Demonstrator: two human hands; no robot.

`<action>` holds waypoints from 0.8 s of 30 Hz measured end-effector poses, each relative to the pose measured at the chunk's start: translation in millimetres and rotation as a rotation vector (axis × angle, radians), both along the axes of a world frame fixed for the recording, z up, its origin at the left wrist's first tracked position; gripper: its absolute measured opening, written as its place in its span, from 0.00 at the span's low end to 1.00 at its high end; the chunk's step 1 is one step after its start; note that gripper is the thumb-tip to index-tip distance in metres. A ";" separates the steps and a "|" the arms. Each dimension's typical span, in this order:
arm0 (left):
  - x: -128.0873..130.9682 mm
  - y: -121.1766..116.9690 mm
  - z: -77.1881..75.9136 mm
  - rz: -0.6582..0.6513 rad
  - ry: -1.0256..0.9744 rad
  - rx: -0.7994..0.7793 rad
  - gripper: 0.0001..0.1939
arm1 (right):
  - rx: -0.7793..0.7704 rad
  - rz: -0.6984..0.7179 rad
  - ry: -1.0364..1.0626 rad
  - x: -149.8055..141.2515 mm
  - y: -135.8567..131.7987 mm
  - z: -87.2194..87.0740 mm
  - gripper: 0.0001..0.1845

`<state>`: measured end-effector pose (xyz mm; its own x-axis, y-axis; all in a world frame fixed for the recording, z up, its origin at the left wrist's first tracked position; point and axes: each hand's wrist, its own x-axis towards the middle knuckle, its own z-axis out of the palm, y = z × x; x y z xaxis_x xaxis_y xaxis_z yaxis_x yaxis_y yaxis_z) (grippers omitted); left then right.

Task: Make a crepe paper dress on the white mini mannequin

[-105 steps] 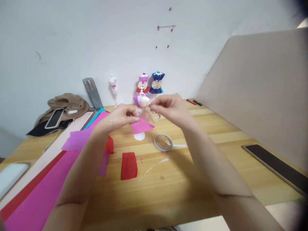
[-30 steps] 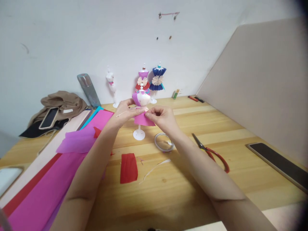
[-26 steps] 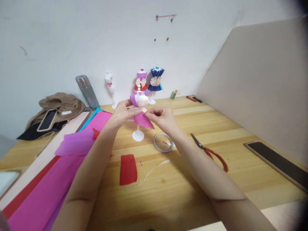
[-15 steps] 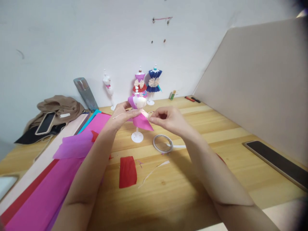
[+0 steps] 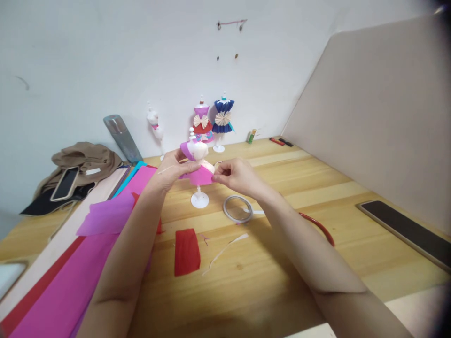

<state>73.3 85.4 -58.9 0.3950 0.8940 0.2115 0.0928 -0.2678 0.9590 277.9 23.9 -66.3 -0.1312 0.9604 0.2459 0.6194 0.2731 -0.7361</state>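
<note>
A small white dress form (image 5: 199, 151) stands on its round base in front of me, purple paper across its upper body. Around its lower half lies a piece of bright pink crepe paper (image 5: 201, 176). My left hand (image 5: 171, 170) grips the form at the waist, thumb across the front and fingers behind, partly hidden. At the right edge of the pink paper, my right hand (image 5: 234, 176) pinches its corner between thumb and fingertips. A roll of double-sided tape (image 5: 225, 215) lies on the table just below my right hand.
Dressed forms in purple-red (image 5: 201, 112) and navy (image 5: 223, 112) stand by the wall, with a barer form (image 5: 154, 123) to the left. A red paper piece (image 5: 187, 252) lies in front. Coloured sheets (image 5: 66, 277), a bottle (image 5: 123, 138) and a phone (image 5: 405, 232) flank the workspace.
My right hand has drawn the pink paper's loose corner up and around the form, so it lies closer to the body. The form has tilted slightly left; my left hand keeps its grip.
</note>
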 end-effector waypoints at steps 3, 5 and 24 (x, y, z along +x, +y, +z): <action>0.5 -1.5 0.7 -0.021 -0.011 -0.016 0.28 | -0.004 -0.002 -0.001 0.4 2.9 -3.1 0.11; 0.8 -1.7 0.3 -0.021 -0.012 -0.016 0.28 | -0.014 -0.001 0.000 0.7 4.2 -4.0 0.11; -28.3 -0.3 4.8 -0.242 -0.038 0.048 0.19 | -0.040 0.186 0.067 23.7 -15.7 19.5 0.08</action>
